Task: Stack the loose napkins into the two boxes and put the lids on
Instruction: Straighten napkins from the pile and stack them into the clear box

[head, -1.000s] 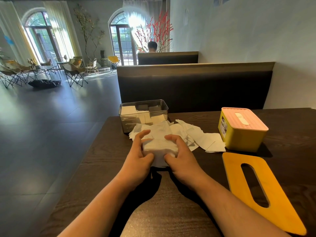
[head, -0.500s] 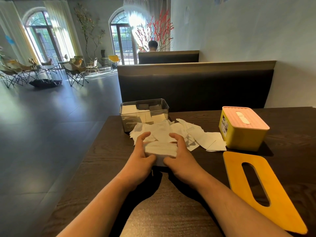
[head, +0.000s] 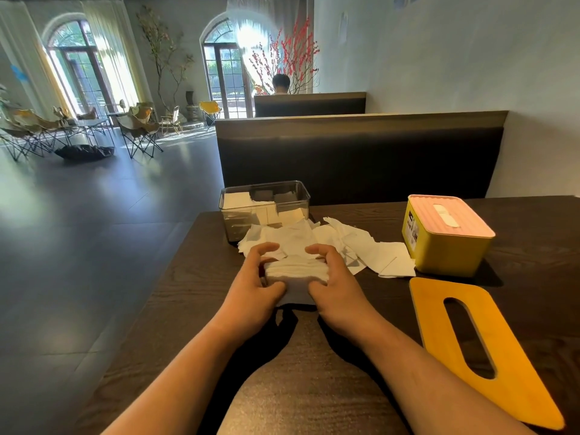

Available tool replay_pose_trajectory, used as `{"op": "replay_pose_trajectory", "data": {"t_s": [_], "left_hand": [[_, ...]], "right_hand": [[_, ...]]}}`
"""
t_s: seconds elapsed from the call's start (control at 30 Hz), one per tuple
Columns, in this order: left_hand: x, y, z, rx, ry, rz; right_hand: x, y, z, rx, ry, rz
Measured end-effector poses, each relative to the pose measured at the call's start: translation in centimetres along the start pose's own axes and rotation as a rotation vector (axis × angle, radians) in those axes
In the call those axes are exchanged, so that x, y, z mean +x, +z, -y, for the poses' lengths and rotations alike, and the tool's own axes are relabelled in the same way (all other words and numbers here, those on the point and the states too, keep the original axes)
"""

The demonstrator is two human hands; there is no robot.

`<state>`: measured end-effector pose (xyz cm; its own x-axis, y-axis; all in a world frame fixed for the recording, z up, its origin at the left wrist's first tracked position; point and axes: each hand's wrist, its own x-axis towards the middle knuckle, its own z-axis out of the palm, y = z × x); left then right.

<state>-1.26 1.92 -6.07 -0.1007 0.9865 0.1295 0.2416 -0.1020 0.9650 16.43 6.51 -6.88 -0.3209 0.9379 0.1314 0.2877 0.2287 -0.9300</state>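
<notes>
The person is gripping a stack of napkins (head: 296,271) between the left hand (head: 254,284) and the right hand (head: 332,287), with the fingers (head: 266,248) of both curling over its far edge and the thumbs pressing its near side. A second ago the pile was lying flatter with its top sheet facing up. Now it is being squeezed narrower and tipped so that its layered edge is showing, which suggests the squaring-up is nearly done and the bundle is about ready for a box. It is sitting at the near edge of the loose napkins (head: 361,246), which are spreading across the middle of the desk (head: 188,309). Just beyond them the clear plastic box (head: 263,205) is standing open and partly filled. At the right the yellow box (head: 445,243) is already wearing its pink lid (head: 448,215), and a yellow slotted lid (head: 470,346) is lying flat nearer, probably waiting for the clear box. The desk is dark grained wood, backing onto a dark bench (head: 361,158). Far off, arched windows (head: 226,73) are letting daylight onto a grey floor and folding chairs (head: 138,127).
</notes>
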Motion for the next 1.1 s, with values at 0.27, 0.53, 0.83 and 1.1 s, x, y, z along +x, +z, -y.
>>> {"op": "replay_pose_trajectory", "data": {"t_s": [0.27,0.53,0.83,1.1], "left_hand": [[0.0,0.0,0.5,0.086,-0.022,0.085],[-0.2,0.0,0.3,0.187,-0.003,0.113],[-0.4,0.3,0.0,0.114,-0.006,0.146],[-0.3,-0.1,-0.1,0.104,0.007,0.083]], "right_hand": [[0.2,-0.2,-0.2,-0.001,0.045,0.028],[0.1,-0.7,0.0,0.016,0.052,0.064],[-0.1,-0.7,0.9,0.096,0.078,0.097],[0.2,-2.1,1.0,0.067,0.082,-0.127]]}}
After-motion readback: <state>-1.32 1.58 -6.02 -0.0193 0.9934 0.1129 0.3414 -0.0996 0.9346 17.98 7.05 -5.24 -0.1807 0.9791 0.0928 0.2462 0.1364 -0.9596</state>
